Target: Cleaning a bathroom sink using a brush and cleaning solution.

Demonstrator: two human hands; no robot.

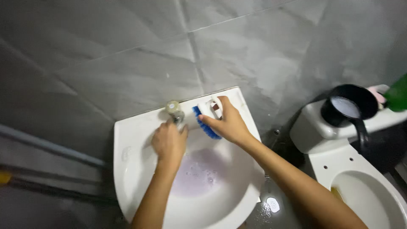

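Note:
A white wash basin (135, 169) stands against a grey tiled wall, with foamy, pale purple water in its bowl. My right hand (229, 123) grips a white scrub brush with blue bristles (207, 123), pressed on the basin's back ledge beside the metal tap (174, 111). My left hand (169, 142) rests with fingers curled at the base of the tap, on the rim just left of the brush. Whether it holds anything there is hidden.
To the right stands a white toilet (356, 182) with its seat off. A black dipper (349, 106) holding whitish liquid sits on the cistern, next to a green bottle (398, 93) and a pink item. Pipes run along the wall at left. The floor is wet.

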